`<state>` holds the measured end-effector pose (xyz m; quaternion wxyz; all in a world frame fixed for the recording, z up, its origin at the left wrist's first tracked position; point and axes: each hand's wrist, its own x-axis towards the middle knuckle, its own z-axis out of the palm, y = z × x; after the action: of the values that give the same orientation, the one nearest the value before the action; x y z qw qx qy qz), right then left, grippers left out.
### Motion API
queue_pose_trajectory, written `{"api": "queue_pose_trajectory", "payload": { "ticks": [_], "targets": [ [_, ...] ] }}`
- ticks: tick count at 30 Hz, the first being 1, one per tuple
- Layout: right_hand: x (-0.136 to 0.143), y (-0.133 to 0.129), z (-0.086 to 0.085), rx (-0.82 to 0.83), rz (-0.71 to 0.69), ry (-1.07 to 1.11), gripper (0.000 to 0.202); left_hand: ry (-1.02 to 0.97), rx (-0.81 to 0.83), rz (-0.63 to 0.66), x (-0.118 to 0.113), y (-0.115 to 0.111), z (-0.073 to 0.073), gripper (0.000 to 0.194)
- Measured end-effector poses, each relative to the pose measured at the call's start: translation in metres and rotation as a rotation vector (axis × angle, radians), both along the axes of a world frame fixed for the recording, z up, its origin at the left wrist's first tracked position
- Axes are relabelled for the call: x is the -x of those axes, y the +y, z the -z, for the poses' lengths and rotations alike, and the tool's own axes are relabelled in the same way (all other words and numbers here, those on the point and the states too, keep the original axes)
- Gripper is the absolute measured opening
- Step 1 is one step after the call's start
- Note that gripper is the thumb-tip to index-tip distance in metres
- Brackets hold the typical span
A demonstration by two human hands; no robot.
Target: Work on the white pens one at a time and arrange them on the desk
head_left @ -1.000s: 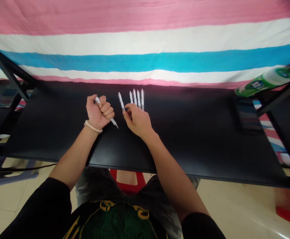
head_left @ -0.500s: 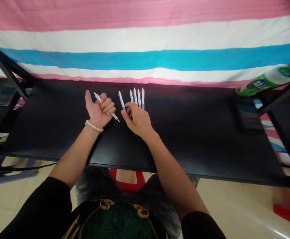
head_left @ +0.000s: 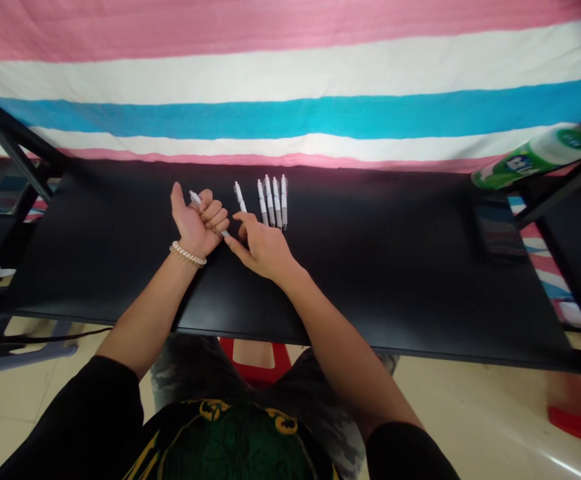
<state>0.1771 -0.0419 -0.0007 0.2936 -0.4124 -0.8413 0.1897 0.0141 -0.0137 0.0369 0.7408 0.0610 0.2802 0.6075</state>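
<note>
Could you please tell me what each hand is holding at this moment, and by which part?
The left hand grips a white pen around its barrel. The right hand pinches that pen's tip end.

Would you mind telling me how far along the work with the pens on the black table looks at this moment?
Four pens lie side by side in a neat row, which looks finished. A fifth pen lies apart to their left. In hand: the left hand grips one pen while the right hand pinches its tip. That pen is not yet laid on the table.
</note>
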Motion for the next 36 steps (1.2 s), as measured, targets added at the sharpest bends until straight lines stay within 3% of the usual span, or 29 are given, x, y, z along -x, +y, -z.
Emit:
{"api": "queue_pose_trajectory", "payload": {
  "ticks": [7,14,36],
  "targets": [
    [-0.0014,0.0010,-0.0026,-0.002,0.029,0.016,0.040,0.001,0.040,0.104,-0.0010,0.0002,-0.0006,0.054],
    [-0.0007,0.0005,-0.0013,0.002,0.027,0.030,0.041,-0.018,0.041,0.015,-0.0009,-0.0004,-0.0009,0.063],
    [0.0006,-0.0005,-0.0003,-0.018,0.018,-0.021,0.040,0.011,0.010,0.020,-0.0029,-0.0035,-0.0036,0.057]
  ]
}}
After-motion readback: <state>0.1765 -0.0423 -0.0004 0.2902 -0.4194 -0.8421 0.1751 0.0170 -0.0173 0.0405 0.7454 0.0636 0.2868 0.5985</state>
